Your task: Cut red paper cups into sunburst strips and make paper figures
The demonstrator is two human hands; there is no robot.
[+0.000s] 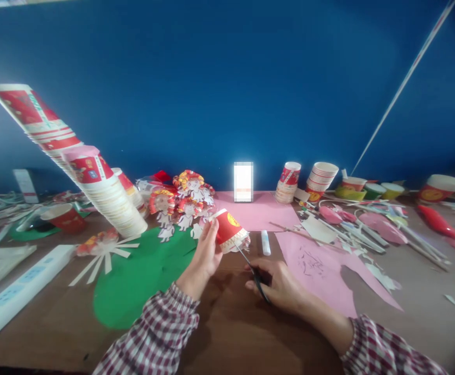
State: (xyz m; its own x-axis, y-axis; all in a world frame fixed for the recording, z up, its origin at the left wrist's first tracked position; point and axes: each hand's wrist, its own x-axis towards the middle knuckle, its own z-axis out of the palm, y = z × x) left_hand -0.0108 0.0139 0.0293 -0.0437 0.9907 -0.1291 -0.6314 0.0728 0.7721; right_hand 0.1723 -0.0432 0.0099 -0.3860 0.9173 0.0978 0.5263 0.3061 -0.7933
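Observation:
My left hand [209,249] is closed around a red and white paper cup [230,227], which it holds tilted above the table. A yellow emblem shows on the cup's side. My right hand [280,285] grips a pair of dark-handled scissors [257,277]; the blades reach up to the lower edge of the cup. How far the blades are spread cannot be made out. Behind the cup stand several paper figures [188,208] with red and yellow ruffled hair. A white glue stick [265,242] is just to the right of the cup.
A tall leaning stack of paper cups [122,205] stands at left, beside a green paper sheet [134,297]. Pink paper [317,276] lies at right, near paper scraps and sticks. Shorter cup stacks [321,179] line the blue wall [227,94].

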